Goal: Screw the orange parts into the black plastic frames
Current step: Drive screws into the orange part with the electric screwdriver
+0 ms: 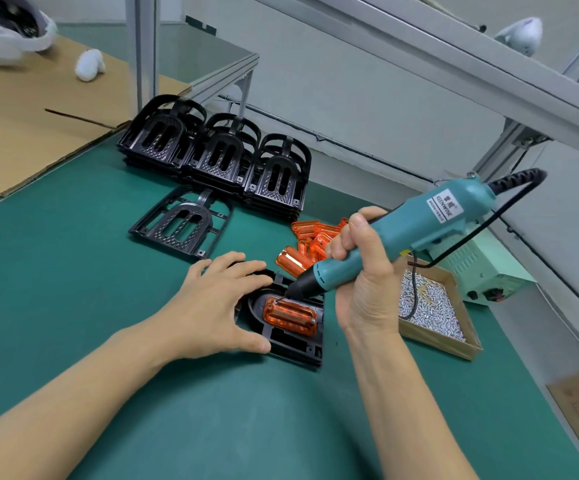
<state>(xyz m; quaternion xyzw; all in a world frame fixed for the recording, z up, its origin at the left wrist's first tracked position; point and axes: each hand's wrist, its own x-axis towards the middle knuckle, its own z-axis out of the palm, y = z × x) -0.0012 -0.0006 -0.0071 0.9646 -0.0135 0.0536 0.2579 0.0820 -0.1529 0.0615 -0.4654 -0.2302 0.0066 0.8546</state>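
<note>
Head view, user1: right hand (pixel 360 271) was wrapped tight around the teal electric screwdriver (pixel 395 237), bit tip down on the translucent orange ribbed plastic part (pixel 290 318) at its 10 o'clock corner.

user2: Yep, and that part sat in the black plastic frame (pixel 295 344), long axis running 10 to 4. Left hand (pixel 219 303) pressed flat on the frame's 9 o'clock side, fingers spread. The 4 o'clock end looked closer to the right hand.

A translucent orange ribbed plastic part (pixel 290 318) sits flat inside a black plastic frame (pixel 290 344) lying near the middle of the green table (pixel 73 271). Loose orange parts (pixel 310 242) are heaped just behind it. One more black frame (pixel 182 223) lies flat further back, and three stacks of black frames (pixel 219 157) stand along the table's far edge.
</note>
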